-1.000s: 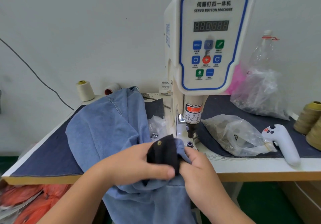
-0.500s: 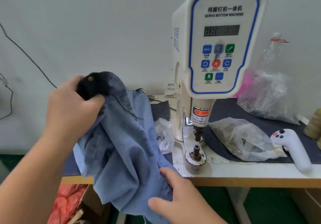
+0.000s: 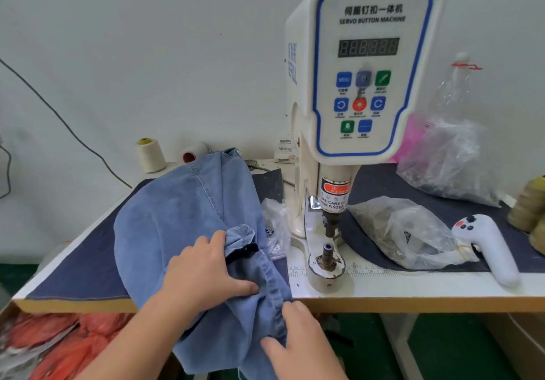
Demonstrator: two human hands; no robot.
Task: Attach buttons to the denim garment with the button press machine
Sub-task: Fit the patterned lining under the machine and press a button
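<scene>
Left hand grips a bunched fold of the denim — thumb pressed on the cloth; right hand pinches its seamed edge below the table edge. The denim lies just left of the press — its die bare.

The denim garment is light blue and lies crumpled over the left part of the table, and its lower part hangs down over the front edge. A stitched seam band runs down its right side toward the bottom. Near the middle a folded piece shows a dark lining. The button press machine stands upright just to the right of the garment. It is white with a blue-lined control panel, a dark display and coloured keys. Its punch hangs above the round lower die, which holds no fabric.
</scene>
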